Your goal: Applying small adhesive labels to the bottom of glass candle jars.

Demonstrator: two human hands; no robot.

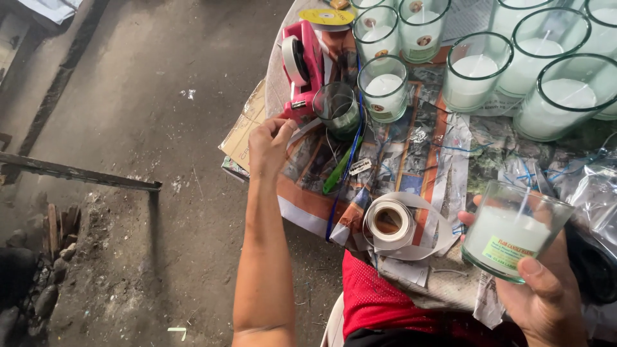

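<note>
My right hand (pixel 546 295) holds a glass candle (pixel 514 230) with white wax, a wick and a green label, low at the right. My left hand (pixel 270 144) reaches up to a pink tape dispenser (pixel 302 67) and pinches the end of its clear tape. An empty green-tinted glass (pixel 337 109) stands just right of that hand. A roll of white label backing (pixel 389 222) lies unwound on the newspaper between my hands.
Several filled glass candles (pixel 472 71) stand along the back of the newspaper-covered table (pixel 411 148). A yellow tape roll (pixel 326 17) lies at the top. Clear plastic bags (pixel 594 186) sit at the right. Dirt floor and a metal bar (pixel 77 172) lie to the left.
</note>
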